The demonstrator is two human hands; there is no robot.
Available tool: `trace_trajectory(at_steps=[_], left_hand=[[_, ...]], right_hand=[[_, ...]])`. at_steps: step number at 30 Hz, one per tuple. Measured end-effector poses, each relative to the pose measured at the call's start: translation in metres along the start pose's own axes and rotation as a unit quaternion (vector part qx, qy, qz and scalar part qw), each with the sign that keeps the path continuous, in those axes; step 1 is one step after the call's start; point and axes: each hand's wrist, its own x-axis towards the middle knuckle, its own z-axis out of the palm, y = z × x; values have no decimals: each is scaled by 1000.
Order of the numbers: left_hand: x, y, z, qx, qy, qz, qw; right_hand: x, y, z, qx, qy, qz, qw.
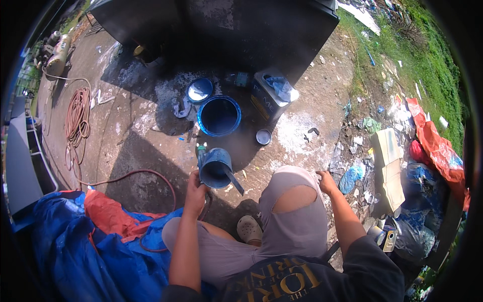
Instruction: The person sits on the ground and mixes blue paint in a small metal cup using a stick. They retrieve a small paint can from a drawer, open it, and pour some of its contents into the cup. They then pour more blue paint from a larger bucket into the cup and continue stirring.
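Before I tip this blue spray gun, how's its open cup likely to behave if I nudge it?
The open cup could spill any contents, since no lid covers it. The flat stick jutting past its rim may swing or slide if it's loose. Because the cup sits to one side of your left hand, it might twist the grip.

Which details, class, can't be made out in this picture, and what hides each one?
All in the head view:
1. Left hand: its full grip on the blue cup, partly hidden by the cup.
2. Right hand: anything held; its curled fingers are too small to tell.
3. Blue bucket: its depth, lost in dark shadow.
4. Large dark structure: its far part, cut off by the upper edge.
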Motion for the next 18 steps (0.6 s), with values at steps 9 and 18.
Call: trace_trajectory(at_steps=[9, 18], left_hand=[[-24, -17, 7, 4, -75, -31, 997], [24, -80, 47, 112, 17, -138, 984]], right_hand=[[-20, 15, 9, 5, 64, -18, 998], [-12, -148, -111, 50, 114, -212, 969]])
